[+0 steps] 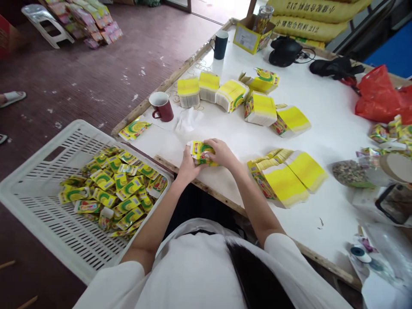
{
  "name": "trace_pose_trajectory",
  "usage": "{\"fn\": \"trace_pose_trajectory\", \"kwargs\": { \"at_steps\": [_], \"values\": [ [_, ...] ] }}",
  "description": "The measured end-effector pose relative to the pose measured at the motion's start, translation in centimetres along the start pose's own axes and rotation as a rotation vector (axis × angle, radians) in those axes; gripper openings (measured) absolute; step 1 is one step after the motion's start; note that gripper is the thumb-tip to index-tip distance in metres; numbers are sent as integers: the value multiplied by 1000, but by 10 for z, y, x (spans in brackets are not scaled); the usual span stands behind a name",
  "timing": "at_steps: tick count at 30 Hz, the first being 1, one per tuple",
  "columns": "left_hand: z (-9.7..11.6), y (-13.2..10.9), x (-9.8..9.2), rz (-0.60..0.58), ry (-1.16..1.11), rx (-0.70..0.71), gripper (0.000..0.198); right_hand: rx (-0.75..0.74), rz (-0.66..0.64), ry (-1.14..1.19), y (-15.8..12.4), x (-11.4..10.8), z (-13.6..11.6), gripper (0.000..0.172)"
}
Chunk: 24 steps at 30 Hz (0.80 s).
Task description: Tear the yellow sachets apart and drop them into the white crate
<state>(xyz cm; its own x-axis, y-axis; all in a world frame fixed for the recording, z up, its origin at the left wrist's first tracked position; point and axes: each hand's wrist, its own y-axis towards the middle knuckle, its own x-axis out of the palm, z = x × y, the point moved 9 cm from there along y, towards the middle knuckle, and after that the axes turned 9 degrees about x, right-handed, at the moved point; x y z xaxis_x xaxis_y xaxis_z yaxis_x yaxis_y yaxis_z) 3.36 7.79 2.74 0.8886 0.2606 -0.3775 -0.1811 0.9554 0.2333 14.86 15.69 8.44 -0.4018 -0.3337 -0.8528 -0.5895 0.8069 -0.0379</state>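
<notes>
Over the table's near edge, a small yellow-and-green printed carton is held between both hands. My left hand grips its left side, fingers closed round it. From the right, my right hand holds the carton's other end, its fingers bent over the top. The fingers partly cover the carton, and its contents cannot be seen. To the right of my right forearm lie stacks of flat yellow cartons. More yellow carton stacks stand in a row beyond the hands. A single flat carton lies at the table's left edge.
A white plastic crate with many small yellow cartons stands left of the table. A red mug, crumpled white tissue and dark mug are on the table. Red plastic bags and jars sit at the right.
</notes>
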Motion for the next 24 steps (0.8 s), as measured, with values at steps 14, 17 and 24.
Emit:
{"fn": "trace_pose_trajectory", "kwargs": {
  "at_steps": [14,17,24],
  "values": [
    [15,-9,-5,-65,314,67,85,308,316,21,-68,-25,33,20],
    [11,-11,-3,-87,341,5,84,340,362,1,-71,-25,37,23],
    [9,-11,-2,-103,386,-81,82,294,319,-30,-74,-24,33,19]
  ]
}}
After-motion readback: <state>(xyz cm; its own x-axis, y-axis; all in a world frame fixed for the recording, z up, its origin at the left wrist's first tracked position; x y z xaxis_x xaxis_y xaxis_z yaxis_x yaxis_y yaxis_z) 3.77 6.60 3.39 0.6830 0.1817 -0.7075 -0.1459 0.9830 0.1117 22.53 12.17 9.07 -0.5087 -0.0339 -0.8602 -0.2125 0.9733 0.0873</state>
